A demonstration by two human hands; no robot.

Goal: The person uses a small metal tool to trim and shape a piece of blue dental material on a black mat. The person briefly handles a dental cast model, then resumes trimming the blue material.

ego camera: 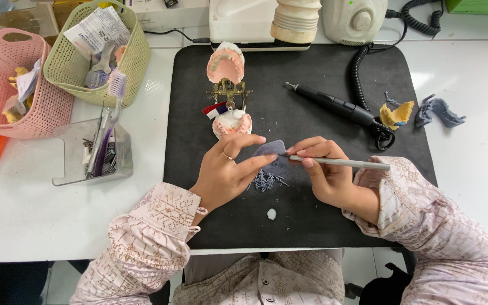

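My left hand [227,169] pinches a small grey-blue curved piece [270,148] between thumb and fingers above the black mat [312,214]. A thin metal hand tool [343,162] lies in my right hand [326,172], held like a pen, its tip against the piece. Grey shavings [266,181] lie on the mat just under the piece. A small white lump [271,214] sits lower on the mat. Just beyond my left hand stands a denture model on a brass articulator [228,90], with pink gums and white teeth.
A black rotary handpiece [334,104] with coiled cord lies on the mat's right. A yellow cast [396,114] and a blue-grey cast [439,110] sit right of it. At left stand a pink basket [7,90], a green basket [97,51] and a clear tool tray [94,152].
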